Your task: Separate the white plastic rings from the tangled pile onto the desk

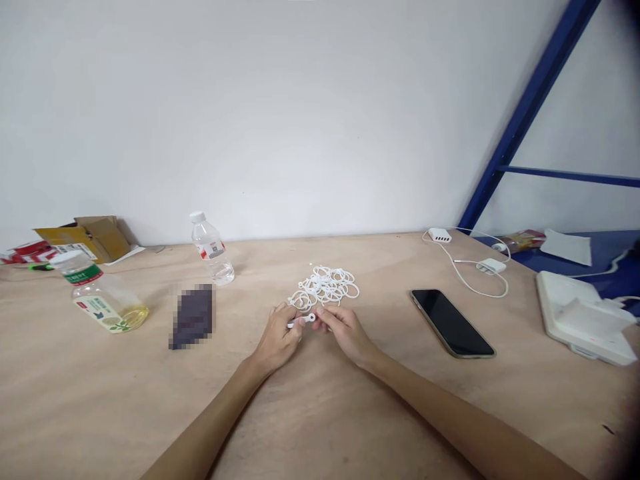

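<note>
My left hand (279,337) is closed, its thumb and fingers gripping a small flat white strip (300,321) with a round eyelet at its right end. Close by that eyelet, the thumb and forefinger of my right hand (349,333) are pinched together; what they hold, if anything, is too small to make out. Just beyond my fingertips lies a tangled heap of thin white rings (327,283), which look like plastic. Both hands rest low over the wooden tabletop (310,413).
To the left are an oil-coloured drink bottle (107,303), a water bottle (213,250), a blurred dark item (194,317) and a cardboard box (100,240). On the right lie a phone (453,323), a white charger (440,235) with cable and a white device (583,317).
</note>
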A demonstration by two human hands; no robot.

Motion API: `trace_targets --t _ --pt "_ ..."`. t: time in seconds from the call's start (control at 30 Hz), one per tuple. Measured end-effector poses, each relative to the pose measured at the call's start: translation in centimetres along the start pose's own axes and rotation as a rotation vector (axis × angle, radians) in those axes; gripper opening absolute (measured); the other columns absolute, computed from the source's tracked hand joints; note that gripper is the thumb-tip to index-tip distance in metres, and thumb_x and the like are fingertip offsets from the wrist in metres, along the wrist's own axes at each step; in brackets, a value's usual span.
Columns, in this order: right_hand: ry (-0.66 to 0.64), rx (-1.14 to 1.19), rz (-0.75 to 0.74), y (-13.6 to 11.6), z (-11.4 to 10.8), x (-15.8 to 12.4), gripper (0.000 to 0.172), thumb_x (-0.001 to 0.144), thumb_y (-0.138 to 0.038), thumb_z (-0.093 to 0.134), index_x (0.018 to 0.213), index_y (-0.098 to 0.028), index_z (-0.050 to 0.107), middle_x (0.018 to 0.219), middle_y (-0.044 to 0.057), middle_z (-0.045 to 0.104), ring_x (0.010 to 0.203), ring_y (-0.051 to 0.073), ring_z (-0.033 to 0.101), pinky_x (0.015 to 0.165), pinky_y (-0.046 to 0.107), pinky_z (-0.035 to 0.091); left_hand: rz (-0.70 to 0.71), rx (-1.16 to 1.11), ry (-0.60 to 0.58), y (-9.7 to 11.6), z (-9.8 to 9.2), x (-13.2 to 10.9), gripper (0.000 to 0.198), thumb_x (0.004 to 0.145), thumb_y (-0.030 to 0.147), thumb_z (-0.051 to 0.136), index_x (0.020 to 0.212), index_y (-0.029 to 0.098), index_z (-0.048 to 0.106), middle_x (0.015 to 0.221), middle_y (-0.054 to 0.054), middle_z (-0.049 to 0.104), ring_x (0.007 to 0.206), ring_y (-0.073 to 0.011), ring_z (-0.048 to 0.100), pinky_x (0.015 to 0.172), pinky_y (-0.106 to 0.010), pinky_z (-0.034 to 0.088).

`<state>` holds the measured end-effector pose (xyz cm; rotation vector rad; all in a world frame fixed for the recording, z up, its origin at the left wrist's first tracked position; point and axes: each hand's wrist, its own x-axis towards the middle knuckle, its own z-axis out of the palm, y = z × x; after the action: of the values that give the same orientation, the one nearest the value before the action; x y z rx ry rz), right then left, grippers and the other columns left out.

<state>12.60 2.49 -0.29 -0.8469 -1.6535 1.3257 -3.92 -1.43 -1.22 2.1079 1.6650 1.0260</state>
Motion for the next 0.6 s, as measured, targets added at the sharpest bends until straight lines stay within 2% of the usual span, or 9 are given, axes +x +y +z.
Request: trace_targets --t 0.33,0.47,0.6 --pt "0.038 -0.106 -0.054 0.90 0.38 -0.17 0.035 0.090 -0.041 0.045 0.070 -0.018 0.062 0.070 0.002 0.061 0.072 0.016 0.055 0.068 0.028 0.041 -0.032 -0.025 -0.054 0.15 0.04 0.21 0.041 0.088 0.047 0.028 0.063 0.019 0.045 0.066 -0.002 0.053 0.071 -0.0192 0.047 0.076 -0.036 0.038" --pt "0.071 -0.222 -0.125 0.65 0.47 -0.18 0.036 0.092 -0.038 0.043 0.067 -0.018 0.061 0.069 0.002 0.061 0.073 0.017 0.056 0.071 0.029 0.039 -0.051 -0.029 -0.025 -0.03 0.11 0.12 0.040 0.088 0.047 0.028 0.064 0.019 0.044 0.067 -0.002 0.052 0.071 -0.0190 0.047 0.076 -0.036 0.038" --pt "0.100 -0.302 -0.152 0.35 0.42 -0.30 0.032 0.090 -0.033 0.045 0.066 -0.018 0.062 0.068 0.001 0.061 0.072 0.016 0.055 0.074 0.030 0.037 -0.053 -0.024 -0.051 -0.19 0.09 0.22 0.039 0.088 0.046 0.027 0.064 0.020 0.043 0.066 -0.002 0.052 0.071 -0.0190 0.046 0.075 -0.036 0.038"
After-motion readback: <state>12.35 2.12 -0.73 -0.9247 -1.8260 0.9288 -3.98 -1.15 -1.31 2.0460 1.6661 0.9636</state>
